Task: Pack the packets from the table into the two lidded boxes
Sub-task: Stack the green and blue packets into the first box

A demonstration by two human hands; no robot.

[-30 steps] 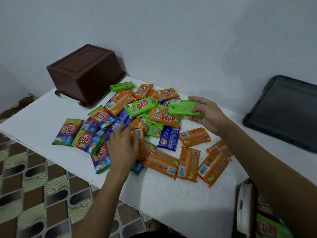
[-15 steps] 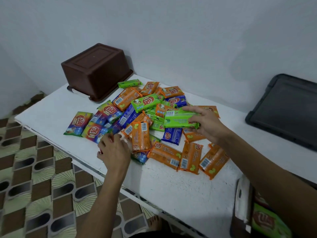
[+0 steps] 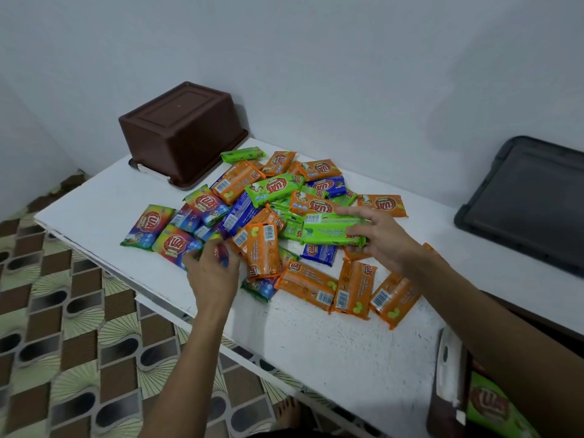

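Packets (image 3: 278, 188) remain heaped on the table (image 3: 316, 343); right hand (image 3: 382, 245) has lifted green packets (image 3: 328, 230) clear, gripping them; left hand (image 3: 215, 276) pinches a rainbow packet (image 3: 221, 252). Both loads suit the box (image 3: 448, 384).

We've got cool, flat, slightly dim light, soft shadows under the arms on the white table (image 3: 316, 343), motion blur smearing the left hand (image 3: 211, 270), and wide-angle bending at the edges.

Packets (image 3: 268, 222) heaped mid-table (image 3: 316, 349), upturned box (image 3: 180, 134) behind-left (lid (image 3: 524, 200) far right).
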